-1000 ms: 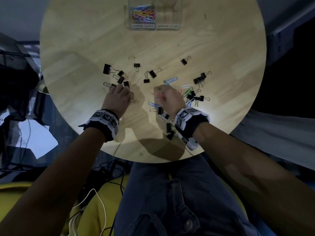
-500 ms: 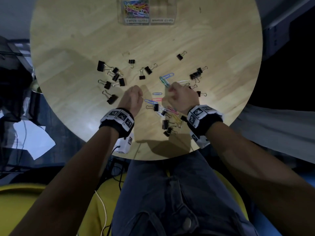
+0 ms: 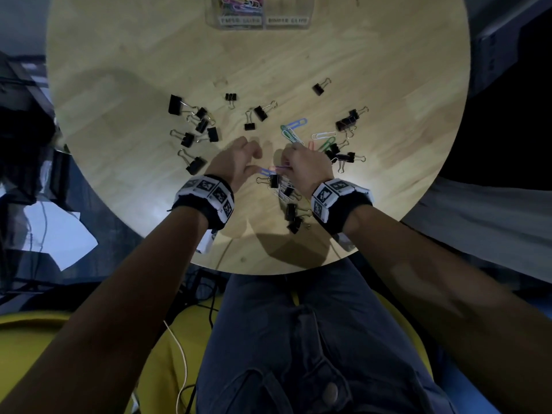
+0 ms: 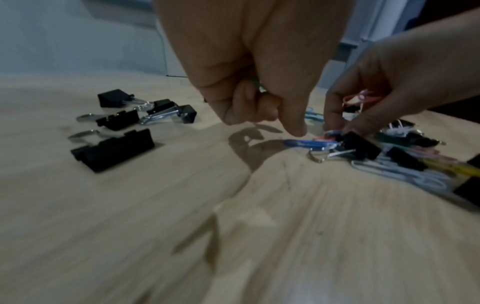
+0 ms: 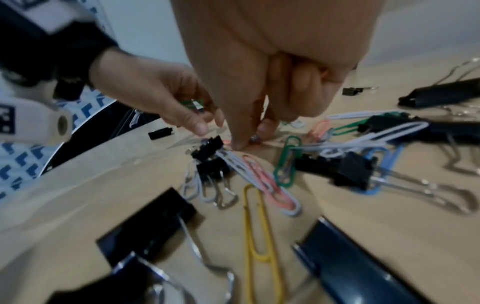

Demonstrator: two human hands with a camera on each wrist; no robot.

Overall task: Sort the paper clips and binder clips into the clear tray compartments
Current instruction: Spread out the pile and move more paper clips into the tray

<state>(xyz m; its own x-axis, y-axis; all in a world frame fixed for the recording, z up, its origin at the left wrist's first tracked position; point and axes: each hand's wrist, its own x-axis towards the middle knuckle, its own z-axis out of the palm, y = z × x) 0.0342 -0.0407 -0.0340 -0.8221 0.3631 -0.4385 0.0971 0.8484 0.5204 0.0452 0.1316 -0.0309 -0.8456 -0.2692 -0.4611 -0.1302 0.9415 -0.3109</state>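
At the near middle of the round tabletop (image 3: 373, 70), the two hands meet over a mixed heap of clips. The right hand (image 3: 304, 168) has its fingers (image 5: 241, 131) curled, the tips pressed down onto a pink paper clip (image 5: 270, 185) area of the heap; pink and purple paper clips (image 4: 361, 98) are gathered in its palm. The left hand (image 3: 236, 165) has its fingers (image 4: 293, 123) bent inward around a green paper clip (image 4: 255, 83), one fingertip lowered just beside a blue paper clip (image 4: 309, 143) lying on the wood. Touching that blue clip is a small black binder clip (image 4: 361, 148). Nearer the person lie a yellow paper clip (image 5: 259, 236), white ones and further binder clips, some overlapping. To the left, well apart from the heap, a cluster of black binder clips (image 3: 194, 130) rests on the wood. Beyond the hands lie more paper clips (image 3: 294, 131) and scattered binder clips. At the far edge stands the clear tray (image 3: 260, 23): its left compartment holds coloured paper clips; the contents of the right compartment cannot be determined.
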